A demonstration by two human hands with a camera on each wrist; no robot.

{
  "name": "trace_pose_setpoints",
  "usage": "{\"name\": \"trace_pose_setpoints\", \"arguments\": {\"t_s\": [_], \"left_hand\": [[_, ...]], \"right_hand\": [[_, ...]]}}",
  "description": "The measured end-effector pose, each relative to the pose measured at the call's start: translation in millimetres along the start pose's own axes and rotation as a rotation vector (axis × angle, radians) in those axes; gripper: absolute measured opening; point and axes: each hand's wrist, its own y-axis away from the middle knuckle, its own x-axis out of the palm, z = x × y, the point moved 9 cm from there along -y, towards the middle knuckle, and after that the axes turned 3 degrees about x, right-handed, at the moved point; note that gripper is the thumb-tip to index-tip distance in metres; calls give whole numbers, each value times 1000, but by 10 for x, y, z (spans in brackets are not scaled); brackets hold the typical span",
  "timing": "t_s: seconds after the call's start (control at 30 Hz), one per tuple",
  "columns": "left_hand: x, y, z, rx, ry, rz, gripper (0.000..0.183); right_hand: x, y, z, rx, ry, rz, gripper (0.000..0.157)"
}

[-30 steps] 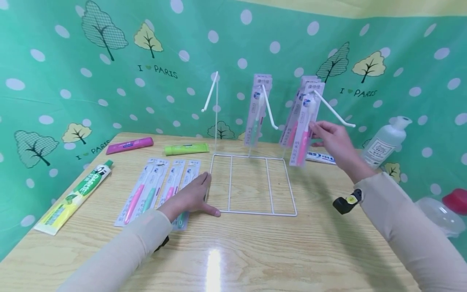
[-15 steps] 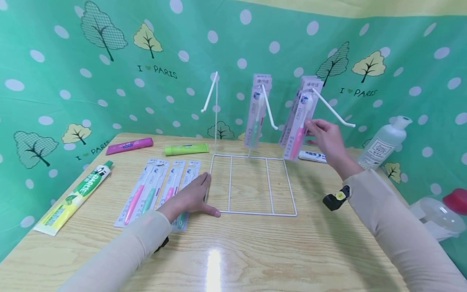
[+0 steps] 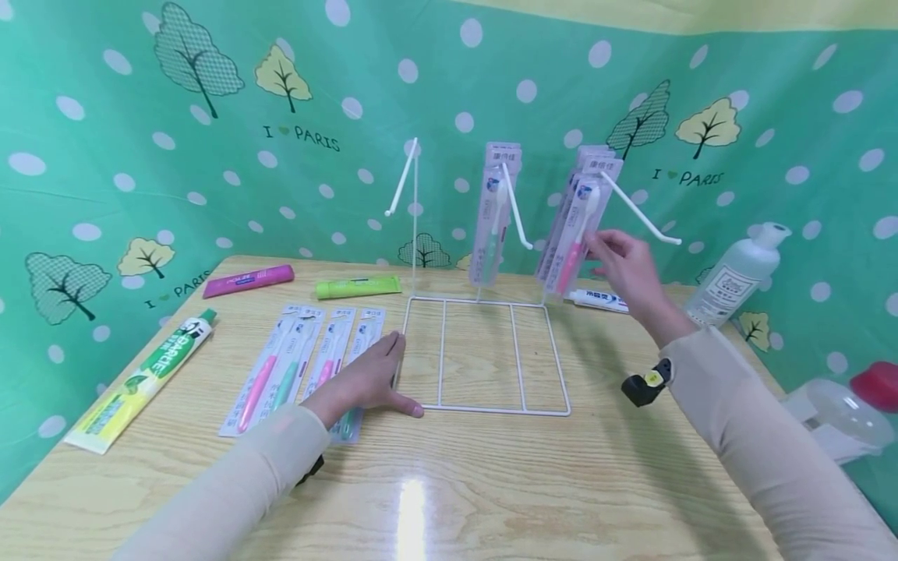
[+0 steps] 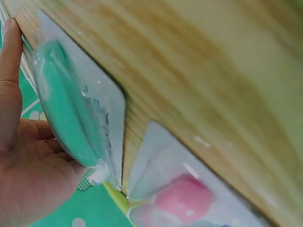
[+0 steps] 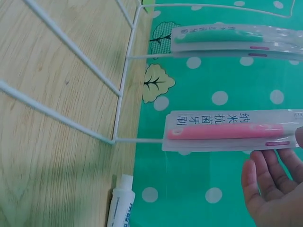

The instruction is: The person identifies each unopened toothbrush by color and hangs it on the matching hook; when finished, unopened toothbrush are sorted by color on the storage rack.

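In the head view, the right hand [image 3: 624,261] pinches a pink toothbrush pack [image 3: 579,226] that hangs on the right hook [image 3: 638,209] of a white wire rack [image 3: 484,410], near the back edge of the table [image 3: 505,499]. More packs hang behind it. A green toothbrush pack [image 3: 493,224] fronts the middle hook [image 3: 514,204]. The left hand [image 3: 368,375], spread open and gripping nothing, is at the rack's front left corner. 4 packs [image 3: 259,382] lie beside it, toward the table's left edge, where a yellow toothpaste tube [image 3: 143,382] lies

In the left wrist view, the open palm and straight fingers are beside a green-handled pack [image 4: 71,104], a pink-handled pack [image 4: 187,198] next to that

In the right wrist view, curved fingers touch the pink toothbrush pack's side, the thumb mostly out of sight; a white tube [image 5: 121,203] lies near the table's back edge
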Motion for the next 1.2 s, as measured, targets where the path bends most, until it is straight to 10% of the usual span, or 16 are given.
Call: {"name": "trace_pose_setpoints", "arguments": {"t_s": [0.6,1.2], "left_hand": [[-14,20,-23,0,21,5,127],[8,-8,-5,3,31,8,129]], "right_hand": [[-224,452,-378,-18,354,41,46],[273,904,-989,-33,369,283,47]]}}
